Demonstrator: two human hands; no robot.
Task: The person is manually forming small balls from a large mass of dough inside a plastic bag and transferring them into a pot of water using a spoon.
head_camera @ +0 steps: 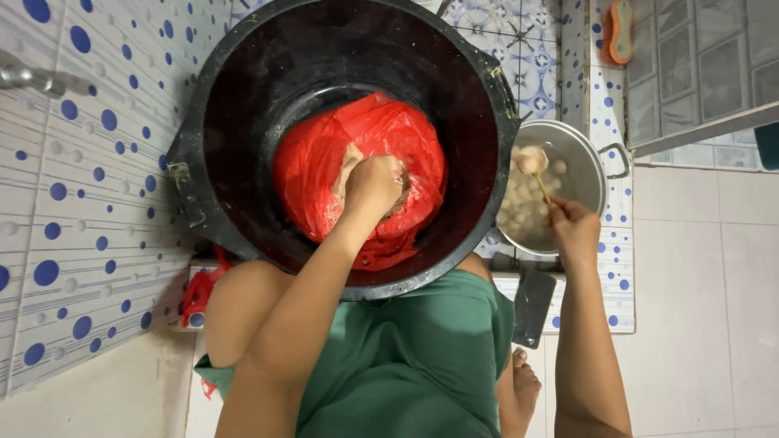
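The left hand (373, 185) sits fisted in pale dough inside a red plastic bag (324, 154) lining a large black tub (243, 105). The right hand (574, 229) pinches a thin wooden stick (541, 188) over a round metal pot (588, 166) of pale dough balls (523, 207).

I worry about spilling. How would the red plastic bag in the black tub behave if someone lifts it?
The red plastic bag looks thin and crinkled, so it would probably be floppy and sag. It bulges in the black tub under the left hand, so it is likely fairly heavy.

Bag (324, 162) in tub (243, 81) (pot (588, 162) at right)
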